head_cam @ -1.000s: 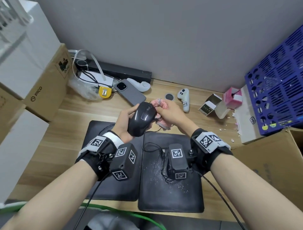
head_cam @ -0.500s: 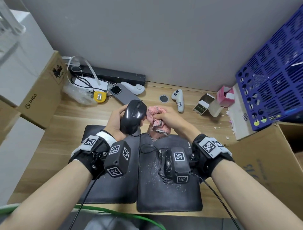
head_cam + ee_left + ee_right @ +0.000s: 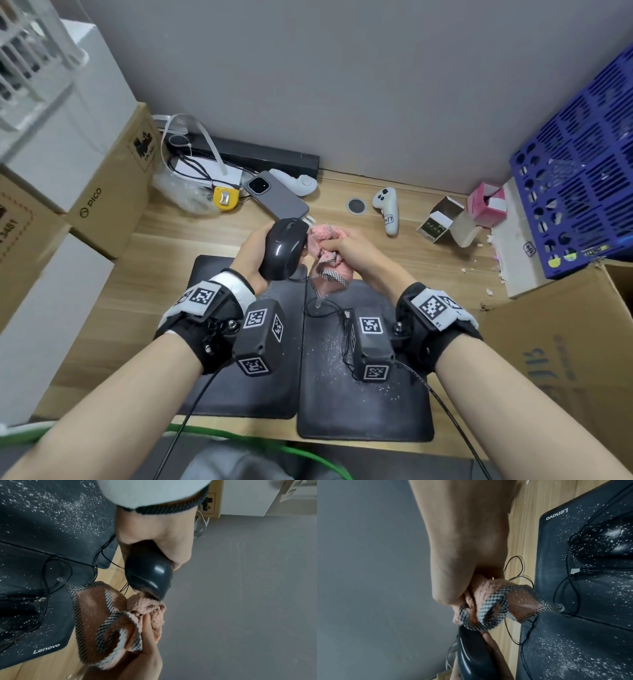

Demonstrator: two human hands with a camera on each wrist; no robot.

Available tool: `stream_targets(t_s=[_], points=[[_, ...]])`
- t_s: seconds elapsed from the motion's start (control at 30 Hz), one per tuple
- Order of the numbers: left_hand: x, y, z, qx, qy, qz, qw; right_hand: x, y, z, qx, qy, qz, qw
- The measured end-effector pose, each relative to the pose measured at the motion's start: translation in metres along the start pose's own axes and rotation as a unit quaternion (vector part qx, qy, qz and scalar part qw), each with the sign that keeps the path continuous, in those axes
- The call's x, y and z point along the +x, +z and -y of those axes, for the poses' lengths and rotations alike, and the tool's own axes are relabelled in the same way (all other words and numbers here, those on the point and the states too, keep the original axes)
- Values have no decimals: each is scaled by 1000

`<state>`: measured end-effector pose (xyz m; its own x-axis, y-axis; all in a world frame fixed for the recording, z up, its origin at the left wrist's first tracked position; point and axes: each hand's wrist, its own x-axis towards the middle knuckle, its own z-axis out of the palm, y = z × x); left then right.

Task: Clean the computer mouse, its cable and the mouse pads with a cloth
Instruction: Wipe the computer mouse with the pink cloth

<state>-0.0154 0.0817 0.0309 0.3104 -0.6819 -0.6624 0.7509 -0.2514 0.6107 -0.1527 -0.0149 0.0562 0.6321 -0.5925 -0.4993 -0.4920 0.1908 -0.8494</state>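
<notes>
Black mouse [image 3: 284,248] was gripped by the left hand [image 3: 251,255], bunched cloth [image 3: 323,255] by the right hand [image 3: 346,248]; specks could be shaken back onto the mouse pads [image 3: 363,387].

I'm looking down on a wooden desk [image 3: 113,308]. Two black pads lie side by side at centre, the left pad [image 3: 212,394] and the right pad [image 3: 370,411], both dusted with white specks. A thin cable [image 3: 329,310] loops across the right one. Up top, a phone [image 3: 277,198], a yellow tape measure [image 3: 224,198] and a white controller [image 3: 387,210]. Upper right, a small open carton [image 3: 440,224] and a pink box [image 3: 486,205]. White crumbs [image 3: 479,270] are scattered nearby.
</notes>
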Motion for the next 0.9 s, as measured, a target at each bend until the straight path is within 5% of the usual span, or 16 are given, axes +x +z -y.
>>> stream_targets(t_s=[0.1,0.3,0.47,0.63,0.7,0.8,0.9], points=[[8,-11,3,31,3,-51,998,-3,5,1,-13,-6,32,999],[18,-17,9,23,6,-106,994,-8,16,10,-25,-105,-18,994],[28,-21,10,7,17,-150,988,-23,29,9,-110,-153,90,978],[24,-19,10,13,22,-161,987,-35,20,-3,-218,-100,221,945],[17,-18,10,26,16,-139,990,-37,9,-10,-188,-75,192,960],[1,-15,12,71,13,-67,995,-29,-6,-21,-54,-34,59,996],[-10,-9,17,104,15,-5,994,-27,-6,-16,87,-21,14,996]])
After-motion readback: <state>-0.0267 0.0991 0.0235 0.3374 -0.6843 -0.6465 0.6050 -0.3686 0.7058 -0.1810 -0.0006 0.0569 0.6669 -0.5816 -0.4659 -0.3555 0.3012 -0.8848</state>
